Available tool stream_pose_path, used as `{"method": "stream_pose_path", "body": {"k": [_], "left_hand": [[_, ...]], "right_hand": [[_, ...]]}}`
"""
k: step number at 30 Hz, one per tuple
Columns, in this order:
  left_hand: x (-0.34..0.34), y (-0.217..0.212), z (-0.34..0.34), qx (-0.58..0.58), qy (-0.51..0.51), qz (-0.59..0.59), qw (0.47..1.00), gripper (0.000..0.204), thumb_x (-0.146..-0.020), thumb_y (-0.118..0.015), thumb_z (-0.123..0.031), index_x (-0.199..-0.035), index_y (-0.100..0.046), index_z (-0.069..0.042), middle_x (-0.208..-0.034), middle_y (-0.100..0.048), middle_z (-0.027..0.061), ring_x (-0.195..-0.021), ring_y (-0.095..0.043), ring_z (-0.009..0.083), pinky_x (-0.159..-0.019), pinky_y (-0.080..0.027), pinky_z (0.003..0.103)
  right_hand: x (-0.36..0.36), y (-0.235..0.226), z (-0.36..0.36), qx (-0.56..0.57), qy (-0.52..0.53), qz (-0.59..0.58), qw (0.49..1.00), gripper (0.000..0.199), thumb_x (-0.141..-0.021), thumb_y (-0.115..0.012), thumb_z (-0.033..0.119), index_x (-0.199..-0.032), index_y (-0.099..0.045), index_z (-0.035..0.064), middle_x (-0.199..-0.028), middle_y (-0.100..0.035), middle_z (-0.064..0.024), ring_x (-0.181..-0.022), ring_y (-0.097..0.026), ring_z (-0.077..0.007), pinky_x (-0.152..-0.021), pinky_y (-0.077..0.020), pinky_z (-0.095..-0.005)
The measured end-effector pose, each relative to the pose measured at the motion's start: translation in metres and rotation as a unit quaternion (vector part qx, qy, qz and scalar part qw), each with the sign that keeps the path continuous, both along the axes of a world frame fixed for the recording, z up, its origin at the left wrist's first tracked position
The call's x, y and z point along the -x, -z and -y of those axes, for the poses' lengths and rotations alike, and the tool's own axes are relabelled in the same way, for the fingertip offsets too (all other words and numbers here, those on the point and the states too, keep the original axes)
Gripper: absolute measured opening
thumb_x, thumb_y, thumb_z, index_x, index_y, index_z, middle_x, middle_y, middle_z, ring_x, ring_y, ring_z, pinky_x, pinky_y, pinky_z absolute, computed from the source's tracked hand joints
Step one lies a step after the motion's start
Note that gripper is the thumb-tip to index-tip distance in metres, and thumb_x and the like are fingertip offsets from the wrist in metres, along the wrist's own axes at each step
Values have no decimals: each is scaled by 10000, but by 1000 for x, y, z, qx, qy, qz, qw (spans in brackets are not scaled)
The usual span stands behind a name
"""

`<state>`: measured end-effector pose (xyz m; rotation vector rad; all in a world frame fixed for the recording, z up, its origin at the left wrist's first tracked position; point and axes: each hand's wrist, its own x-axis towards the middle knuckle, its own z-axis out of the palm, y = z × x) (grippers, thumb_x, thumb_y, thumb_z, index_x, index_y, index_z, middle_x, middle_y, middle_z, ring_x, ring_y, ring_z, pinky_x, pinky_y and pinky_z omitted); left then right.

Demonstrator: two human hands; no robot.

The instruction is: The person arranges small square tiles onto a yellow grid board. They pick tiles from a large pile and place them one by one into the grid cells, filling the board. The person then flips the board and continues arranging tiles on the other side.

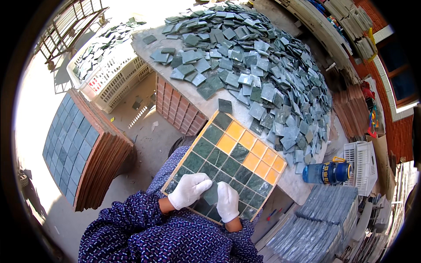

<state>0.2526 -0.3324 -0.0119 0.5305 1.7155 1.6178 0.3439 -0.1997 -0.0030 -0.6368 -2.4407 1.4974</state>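
Note:
A shallow square tile tray (234, 130) with a wooden rim and yellow-orange compartments rests on my lap, its far corner by the table. Dark green stone tiles fill most of its compartments, while several at the upper right show bare yellow. My left hand (190, 191), in a white glove, pinches the left side of a grey-green stone tile (211, 193). The white-gloved right hand (228, 202) has its fingers closed at the tile's right side. The tile lies tilted against the grid, over the lower middle compartments. A single loose tile (225, 105) sits just beyond the tray's far corner.
A big heap of loose tiles (237, 57) covers the table (149, 46). At left stand a stack of tile-filled trays (103, 168) and a white crate (118, 79) of tiles. A blue bottle (326, 172), a white basket (362, 164) and wrapped tile stacks (318, 219) are at right.

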Motion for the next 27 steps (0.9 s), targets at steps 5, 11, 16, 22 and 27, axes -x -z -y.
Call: {"method": "stream_pose_path", "body": {"k": [5, 11, 16, 22, 27], "left_hand": [[3, -9, 2, -11, 3, 149, 989, 330, -994, -466, -284, -875, -600, -8, -677, -511, 17, -461, -490, 71, -446, -400, 212], [6, -5, 7, -51, 5, 141, 989, 422, -993, -426, -379, -913, -609, -8, -692, -521, 6, -508, -509, 68, -478, -416, 210], [3, 4, 3, -34, 37, -29, 998, 301, -896, -638, -302, -983, -599, -16, -735, -530, 6, -578, -522, 68, -535, -434, 221], [2, 0, 5, 20, 65, 157, 985, 206, -985, -505, -155, -1098, -588, -4, -807, -609, 15, -638, -603, 60, -566, -506, 201], [-2, 8, 10, -66, 43, 153, 985, 317, -1014, -447, -238, -1121, -577, 31, -850, -631, 42, -637, -606, 74, -580, -512, 209]], "right_hand": [[-2, 4, -2, 6, 16, -8, 1000, 337, -987, -454, 235, -775, -549, -10, -651, -513, -226, -603, -529, -417, -529, -384, -437], [0, 1, -1, -8, 21, 11, 1000, 328, -982, -462, 234, -783, -555, -9, -669, -521, -233, -633, -545, -421, -545, -397, -435], [1, 1, -2, -22, 22, 23, 999, 323, -980, -460, 229, -785, -556, -9, -678, -527, -234, -647, -555, -422, -553, -405, -436], [-2, 10, -9, 35, 1, 56, 998, 323, -979, -443, 216, -781, -536, -21, -714, -532, -244, -669, -566, -406, -573, -414, -431], [-6, 16, -9, 63, 9, 49, 997, 356, -1000, -414, 264, -883, -597, -17, -698, -579, -185, -605, -596, -272, -557, -438, -375]]}}
